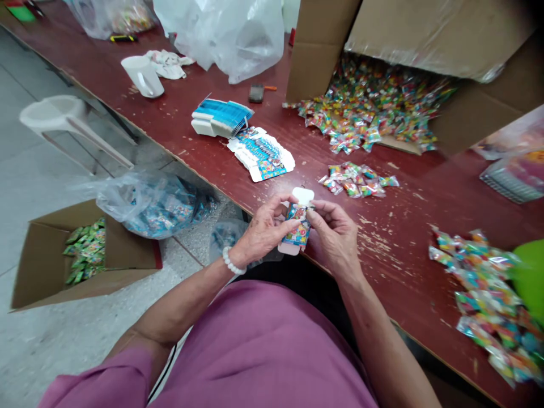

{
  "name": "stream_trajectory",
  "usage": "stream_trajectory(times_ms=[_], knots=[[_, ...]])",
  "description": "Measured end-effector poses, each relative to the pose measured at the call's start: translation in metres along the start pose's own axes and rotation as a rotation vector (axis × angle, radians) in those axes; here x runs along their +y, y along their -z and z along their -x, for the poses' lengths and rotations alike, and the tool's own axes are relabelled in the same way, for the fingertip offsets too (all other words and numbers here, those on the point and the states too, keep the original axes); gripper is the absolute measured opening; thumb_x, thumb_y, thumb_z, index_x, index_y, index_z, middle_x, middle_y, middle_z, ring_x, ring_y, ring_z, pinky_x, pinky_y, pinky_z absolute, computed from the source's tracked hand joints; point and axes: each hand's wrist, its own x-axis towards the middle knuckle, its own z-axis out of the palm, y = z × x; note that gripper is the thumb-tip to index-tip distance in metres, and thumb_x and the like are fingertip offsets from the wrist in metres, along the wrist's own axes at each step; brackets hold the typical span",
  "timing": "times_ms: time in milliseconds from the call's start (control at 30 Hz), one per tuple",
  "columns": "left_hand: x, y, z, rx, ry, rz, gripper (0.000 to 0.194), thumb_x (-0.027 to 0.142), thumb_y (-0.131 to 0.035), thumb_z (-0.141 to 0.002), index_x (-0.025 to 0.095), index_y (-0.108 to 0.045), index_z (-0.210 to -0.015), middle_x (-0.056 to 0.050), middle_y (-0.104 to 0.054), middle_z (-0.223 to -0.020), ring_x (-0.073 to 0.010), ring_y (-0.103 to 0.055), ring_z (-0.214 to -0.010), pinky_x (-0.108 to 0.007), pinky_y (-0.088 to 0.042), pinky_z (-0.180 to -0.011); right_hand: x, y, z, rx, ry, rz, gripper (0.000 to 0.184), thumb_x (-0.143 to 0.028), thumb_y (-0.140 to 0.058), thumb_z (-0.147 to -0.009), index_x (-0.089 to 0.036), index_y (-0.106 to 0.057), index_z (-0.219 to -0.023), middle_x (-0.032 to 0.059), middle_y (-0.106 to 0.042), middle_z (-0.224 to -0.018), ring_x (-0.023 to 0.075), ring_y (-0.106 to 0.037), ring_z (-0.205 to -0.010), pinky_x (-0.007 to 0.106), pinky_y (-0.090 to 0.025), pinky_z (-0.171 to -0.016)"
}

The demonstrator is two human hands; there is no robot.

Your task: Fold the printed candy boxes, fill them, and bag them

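Both my hands hold one small printed carton (298,222) over the near edge of the dark red table (395,249). My left hand (263,229) grips its left side, fingers curled. My right hand (334,232) pinches its right side near the white top flap. A small pile of colourful candy packets (359,180) lies just beyond my hands. A flat unfolded carton (261,154) and a stack of flat blue cartons (223,116) lie further left.
A tipped cardboard box (318,45) spills many candy packets (374,105) at the back right. More packets (488,294) and a green bowl (531,277) sit at right. A white mug (142,75), plastic bags (229,34), a floor box (80,255) and a white stool (63,113) are left.
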Motion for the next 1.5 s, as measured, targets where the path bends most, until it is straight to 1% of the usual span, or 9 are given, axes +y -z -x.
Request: stream_trajectory(times_ms=[233,333,433,567,667,867,1000,1133,1500], knots=[[-0.004,0.000,0.010,0.018,0.109,0.060,0.030,0.036,-0.077,-0.082,0.021,-0.062,-0.103,0.000,-0.069,-0.088,-0.0134,-0.066,-0.077,-0.023,-0.052,-0.069,-0.002,0.012,0.000,-0.100,-0.169,-0.060,0.033,-0.046,-0.084,-0.073,-0.021,-0.067,-0.089,-0.0011,-0.069,-0.075,0.0159,-0.064,-0.066,0.029,-0.054,-0.065],[-0.006,-0.001,0.015,0.087,0.148,0.066,0.048,0.037,-0.082,-0.077,0.023,-0.054,-0.113,0.003,-0.068,-0.081,-0.0139,-0.066,-0.072,-0.024,-0.052,-0.066,-0.007,0.012,0.001,-0.147,-0.171,-0.130,0.043,-0.043,-0.086,-0.070,-0.024,-0.067,-0.103,-0.0006,-0.073,-0.081,0.0171,-0.068,-0.072,0.031,-0.056,-0.070],[-0.008,-0.001,0.019,0.059,0.228,0.137,0.067,0.037,-0.087,-0.073,0.026,-0.045,-0.125,0.003,-0.068,-0.084,-0.0138,-0.067,-0.071,-0.024,-0.053,-0.065,-0.010,0.014,0.006,-0.212,-0.159,-0.108,0.029,-0.043,-0.084,-0.074,-0.021,-0.071,-0.086,0.0027,-0.075,-0.083,0.0177,-0.069,-0.073,0.031,-0.057,-0.071],[-0.012,-0.004,0.024,-0.165,0.421,0.292,0.057,0.062,-0.070,-0.083,0.020,-0.055,-0.118,-0.007,-0.072,-0.094,-0.0182,-0.071,-0.076,-0.029,-0.057,-0.067,-0.013,0.016,0.014,-0.216,-0.164,-0.146,0.026,-0.046,-0.079,-0.080,-0.023,-0.068,-0.084,-0.0016,-0.070,-0.066,0.0156,-0.061,-0.050,0.028,-0.051,-0.049],[-0.014,-0.009,0.025,-0.130,0.524,0.271,0.067,0.079,-0.053,-0.083,0.016,-0.060,-0.105,-0.006,-0.069,-0.077,-0.0155,-0.065,-0.055,-0.025,-0.052,-0.052,-0.018,0.019,0.017,-0.304,-0.116,-0.065,0.027,-0.050,-0.073,-0.086,-0.024,-0.068,-0.087,0.0002,-0.071,-0.073,0.0169,-0.064,-0.054,0.029,-0.052,-0.050],[-0.005,-0.017,0.020,-0.082,0.479,0.105,0.072,0.079,-0.048,-0.085,0.015,-0.065,-0.113,-0.004,-0.067,-0.069,-0.0120,-0.058,-0.048,-0.021,-0.046,-0.045,-0.016,0.025,0.013,-0.240,-0.060,0.088,0.028,-0.049,-0.071,-0.088,-0.021,-0.069,-0.085,0.0002,-0.070,-0.074,0.0157,-0.063,-0.064,0.027,-0.052,-0.061],[-0.003,-0.016,0.018,-0.099,0.417,0.087,0.071,0.074,-0.046,-0.089,0.016,-0.062,-0.126,-0.004,-0.066,-0.069,-0.0130,-0.059,-0.050,-0.021,-0.048,-0.045,-0.015,0.028,0.013,-0.412,-0.080,-0.018,0.028,-0.044,-0.067,-0.093,-0.022,-0.072,-0.109,0.0021,-0.073,-0.088,0.0152,-0.066,-0.067,0.028,-0.055,-0.065],[-0.005,-0.016,0.019,-0.125,0.389,0.089,0.064,0.068,-0.053,-0.089,0.019,-0.061,-0.130,-0.004,-0.067,-0.073,-0.0146,-0.062,-0.057,-0.021,-0.050,-0.046,-0.019,0.029,0.015,-0.433,-0.077,-0.077,0.024,-0.041,-0.069,-0.091,-0.022,-0.076,-0.105,0.0023,-0.073,-0.085,0.0152,-0.068,-0.061,0.028,-0.055,-0.059],[-0.009,-0.020,0.018,-0.156,0.509,0.019,0.078,0.087,-0.045,-0.078,0.012,-0.065,-0.077,-0.006,-0.065,-0.062,-0.0112,-0.056,-0.040,-0.020,-0.043,-0.040,-0.021,0.030,0.010,-0.285,-0.092,0.206,0.026,-0.040,-0.064,-0.088,-0.016,-0.073,-0.084,0.0017,-0.068,-0.070,0.0136,-0.058,-0.060,0.026,-0.047,-0.060]])
